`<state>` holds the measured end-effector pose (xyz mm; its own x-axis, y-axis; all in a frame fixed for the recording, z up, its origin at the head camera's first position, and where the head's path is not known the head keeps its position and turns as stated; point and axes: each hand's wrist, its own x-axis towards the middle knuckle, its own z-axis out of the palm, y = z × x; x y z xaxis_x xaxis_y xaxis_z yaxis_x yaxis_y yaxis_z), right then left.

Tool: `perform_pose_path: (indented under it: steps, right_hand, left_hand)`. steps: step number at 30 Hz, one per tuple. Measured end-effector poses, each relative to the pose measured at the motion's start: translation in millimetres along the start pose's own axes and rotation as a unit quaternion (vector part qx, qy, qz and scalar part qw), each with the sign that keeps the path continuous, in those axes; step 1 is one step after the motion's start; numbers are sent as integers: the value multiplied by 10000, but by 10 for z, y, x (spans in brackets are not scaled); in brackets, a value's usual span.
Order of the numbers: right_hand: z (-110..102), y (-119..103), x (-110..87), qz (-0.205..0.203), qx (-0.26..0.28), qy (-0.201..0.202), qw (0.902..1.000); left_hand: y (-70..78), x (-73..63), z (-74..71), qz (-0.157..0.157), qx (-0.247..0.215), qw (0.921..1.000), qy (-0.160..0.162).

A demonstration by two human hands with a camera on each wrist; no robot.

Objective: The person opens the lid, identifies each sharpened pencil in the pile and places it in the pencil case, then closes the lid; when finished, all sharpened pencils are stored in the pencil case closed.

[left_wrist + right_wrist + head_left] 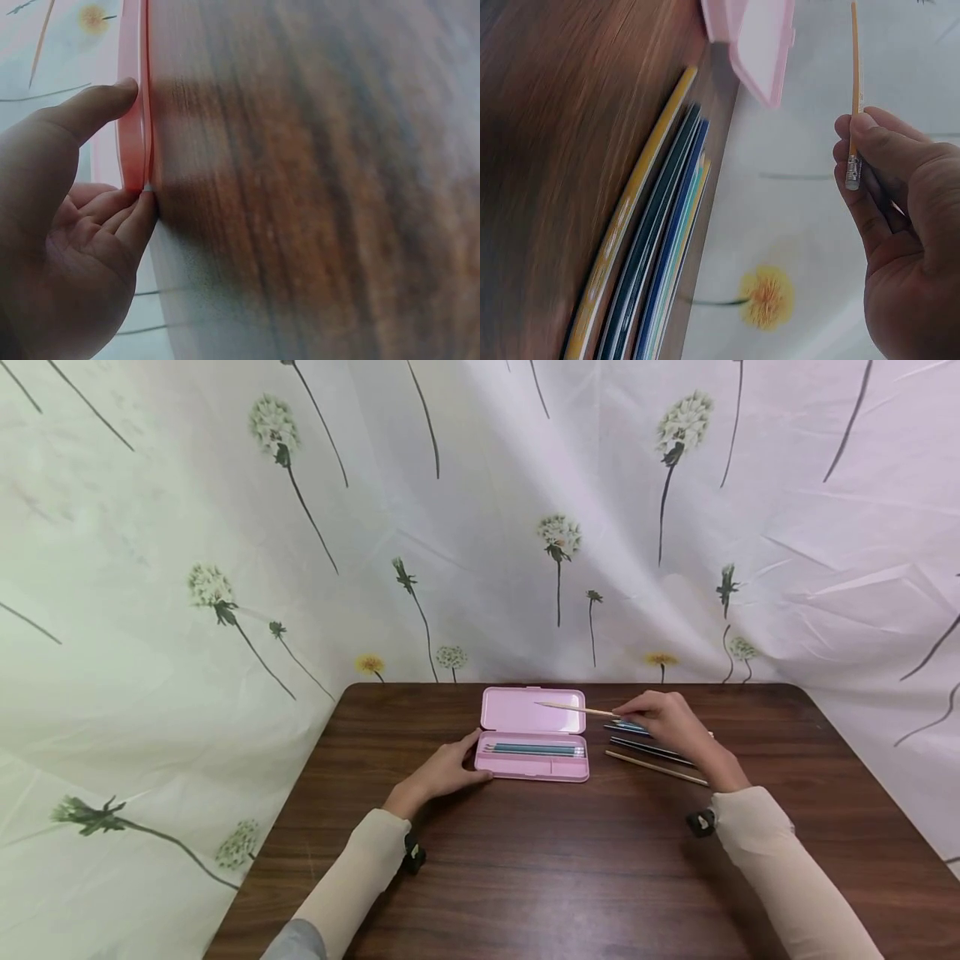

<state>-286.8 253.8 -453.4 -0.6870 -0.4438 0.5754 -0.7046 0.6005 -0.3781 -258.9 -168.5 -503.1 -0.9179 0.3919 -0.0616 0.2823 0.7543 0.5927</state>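
Note:
A pink pencil case [534, 777] lies with its lid [517, 708] raised at the back. Inside its tray are teal pencils [532, 749], side by side. My left hand [447, 768] holds the case's left end, thumb at the front corner and fingers at the back one; the left wrist view shows the thumb against the pink wall [132, 146]. Over the table to the right of the lid, my right hand [667, 720] pinches a yellow pencil [856, 75] near its eraser end. Its tip points left, across the lid in the head view.
Beneath and beside the right hand lie several loose pencils: a yellow one [652, 767] nearest the front, dark ones [648, 748], and blue and teal ones [676, 247] further back. A flower-printed cloth [480, 527] hangs behind the brown wooden table [525, 877].

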Motion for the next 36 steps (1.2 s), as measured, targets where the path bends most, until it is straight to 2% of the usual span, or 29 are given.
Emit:
perform_pose_path:
  steps: [8, 9, 12, 18, 20, 21, 24, 27, 28, 29, 32, 35, 36]
  right_hand:
    - [236, -120, 186, -28, 315, -326, 9990]
    - [261, -137, 207, -10, 373, -374, 9986]
    - [335, -183, 261, -7, 516, -487, 9975]
    - [495, -244, 333, 236, 694, -856, 9936]
    - [561, -241, 344, 331, 694, -988, 9921]
    - [599, -232, 348, 358, 671, -1046, 9916]
    - [702, -218, 351, 325, 645, -1128, 9910]
    - [797, -200, 343, 224, 581, -1184, 9910]
    - [819, -203, 340, 203, 568, -1216, 9907]
    - [840, -201, 338, 202, 553, -1255, 9903]
    - [895, -191, 340, 282, 480, -1415, 9884]
    - [923, -194, 351, 385, 363, -1557, 9864]
    - [931, -197, 357, 419, 320, -1605, 9856]
  left_hand:
    - [-2, -1, -6, -31, -120, 9999, -60]
    - [-48, 10, 8, 63, -69, 10000, -32]
    - [-46, 7, 8, 88, -44, 10000, -4]
    - [-3, 3, 0, -88, -108, 9999, -57]
    - [-4, 7, -1, -95, -130, 9998, -68]
    - [-53, 19, 15, 19, -87, 10000, -36]
    - [-50, 13, 15, 83, -110, 9999, -2]
    - [-45, 18, 18, 29, -109, 9999, -4]
    - [4, 8, 3, -88, -132, 9999, -26]
    - [-107, 62, 45, -3, -99, 9999, -37]
    - [-112, 70, 43, -31, -96, 9999, -53]
    - [-100, 63, 32, -16, -99, 9999, -88]
    - [15, 8, -11, -114, -113, 9998, -77]
